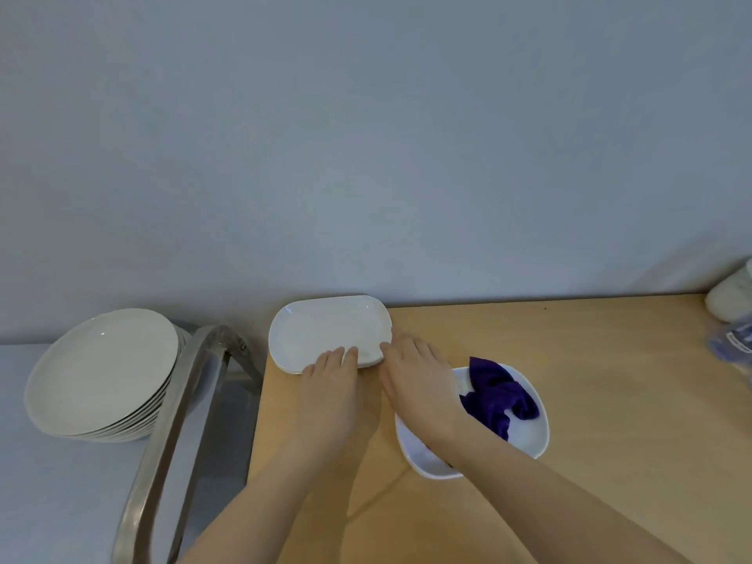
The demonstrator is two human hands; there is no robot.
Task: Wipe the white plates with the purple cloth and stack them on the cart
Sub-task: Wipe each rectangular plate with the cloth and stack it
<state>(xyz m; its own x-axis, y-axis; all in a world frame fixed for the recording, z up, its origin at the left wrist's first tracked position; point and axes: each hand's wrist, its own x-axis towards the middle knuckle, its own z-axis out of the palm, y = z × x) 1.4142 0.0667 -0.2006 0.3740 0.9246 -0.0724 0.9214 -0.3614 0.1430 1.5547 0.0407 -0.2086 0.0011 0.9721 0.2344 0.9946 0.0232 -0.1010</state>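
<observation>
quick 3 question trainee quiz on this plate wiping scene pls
1. True or false: the crumpled purple cloth lies in a white dish.
2. Which hands touch the stack of white oblong plates on the wooden table? A left only, B right only, C both.
3. Where does the stack of round white plates sit?

Key: 1 true. 2 C: left hand, right hand. 3 On the cart with the metal handle, at the left.

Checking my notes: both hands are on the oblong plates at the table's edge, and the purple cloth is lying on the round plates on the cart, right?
Not quite. The head view shows the purple cloth lying in the white dish on the table, not on the round plates.
</observation>
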